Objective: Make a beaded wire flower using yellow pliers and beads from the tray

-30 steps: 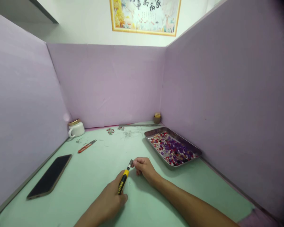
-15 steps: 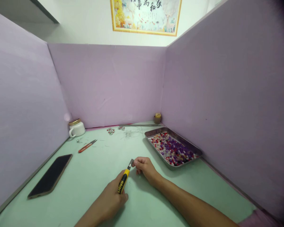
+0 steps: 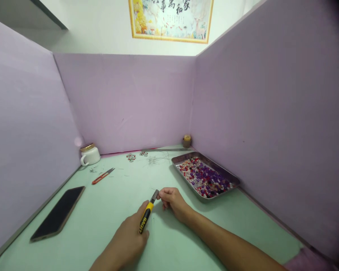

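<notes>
Left hand [image 3: 131,234] closed, right hand [image 3: 173,200] pinching – near it

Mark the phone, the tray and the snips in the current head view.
Phone [image 3: 58,213]: head view, on the middle of its dark face.
Tray [image 3: 188,183]: head view, on its near left wall.
Snips [image 3: 100,178]: head view, on the orange handle.

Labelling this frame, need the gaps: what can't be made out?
- Head: anything pinched in the right hand; too small, fingers cover it.
- Head: whether the yellow-black tool touches the right fingertips; too small.
- Head: inside of the white mug; gold lid covers it.
- Head: top of the framed picture; cut by upper edge.
</notes>
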`<state>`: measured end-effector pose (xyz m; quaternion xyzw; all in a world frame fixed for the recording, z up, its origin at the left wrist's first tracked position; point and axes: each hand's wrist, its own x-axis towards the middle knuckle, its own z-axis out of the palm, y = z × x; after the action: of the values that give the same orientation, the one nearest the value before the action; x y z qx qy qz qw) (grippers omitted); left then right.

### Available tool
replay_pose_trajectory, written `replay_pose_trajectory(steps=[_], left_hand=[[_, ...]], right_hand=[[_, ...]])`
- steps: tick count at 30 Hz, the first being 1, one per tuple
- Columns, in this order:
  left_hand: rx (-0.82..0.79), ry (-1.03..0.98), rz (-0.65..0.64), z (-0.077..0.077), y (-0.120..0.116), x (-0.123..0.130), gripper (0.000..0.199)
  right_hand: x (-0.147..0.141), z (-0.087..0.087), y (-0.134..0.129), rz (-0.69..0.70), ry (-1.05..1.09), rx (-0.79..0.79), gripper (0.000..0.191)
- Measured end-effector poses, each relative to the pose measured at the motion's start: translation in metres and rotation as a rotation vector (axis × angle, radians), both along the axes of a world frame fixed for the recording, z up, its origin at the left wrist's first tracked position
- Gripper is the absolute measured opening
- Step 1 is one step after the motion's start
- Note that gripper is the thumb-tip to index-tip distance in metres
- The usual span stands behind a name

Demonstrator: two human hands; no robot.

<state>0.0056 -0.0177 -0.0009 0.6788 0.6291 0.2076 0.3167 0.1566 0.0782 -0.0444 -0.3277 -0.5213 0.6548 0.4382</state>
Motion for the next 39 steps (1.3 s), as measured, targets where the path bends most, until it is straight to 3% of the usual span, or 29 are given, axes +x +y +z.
replay_pose_trajectory(steps=[4,8,11,14,19,22,24,26,31,34,39], left_hand=[[0.078,0.433,0.017,-0.003,0.001,0.000,0.072],[0.078,0.541,0.013,-0.001,0.001,0.001,0.075],[0.069,0.325,0.011,0.003,0.001,0.001,0.068],[0.030,-0.036,-0.024,0.008,0.000,0.003,0.055],[-0.315,-0.560,-0.002,0.013,-0.004,0.008,0.018],[-0.389,-0.734,0.021,0.011,-0.003,0.007,0.022],[-0.417,-0.742,0.041,0.010,-0.002,0.005,0.028],[-0.386,-0.620,0.017,0.010,-0.001,0.003,0.036],[0.005,0.044,0.000,0.008,0.001,0.002,0.061],[0.060,0.359,0.038,0.005,0.002,0.001,0.066],[0.081,0.535,0.021,0.005,0.001,0.001,0.069]], right_hand=[[0.000,0.000,0.000,-0.015,-0.008,-0.026,0.018],[0.000,0.001,0.000,-0.027,-0.036,-0.016,0.018],[0.000,0.004,-0.002,-0.018,-0.042,-0.004,0.021],[0.002,0.007,-0.003,-0.002,-0.023,0.022,0.024],[0.004,0.012,-0.004,0.018,0.032,0.054,0.026],[0.004,0.010,-0.003,0.020,0.031,0.051,0.025],[0.003,0.009,-0.003,0.012,0.015,0.040,0.024],[0.002,0.007,-0.004,0.002,-0.004,0.028,0.023],[0.000,0.005,-0.004,-0.005,-0.031,0.024,0.022],[0.000,0.004,-0.003,-0.032,-0.047,0.014,0.018],[-0.001,0.003,-0.001,-0.035,-0.050,0.016,0.017]])
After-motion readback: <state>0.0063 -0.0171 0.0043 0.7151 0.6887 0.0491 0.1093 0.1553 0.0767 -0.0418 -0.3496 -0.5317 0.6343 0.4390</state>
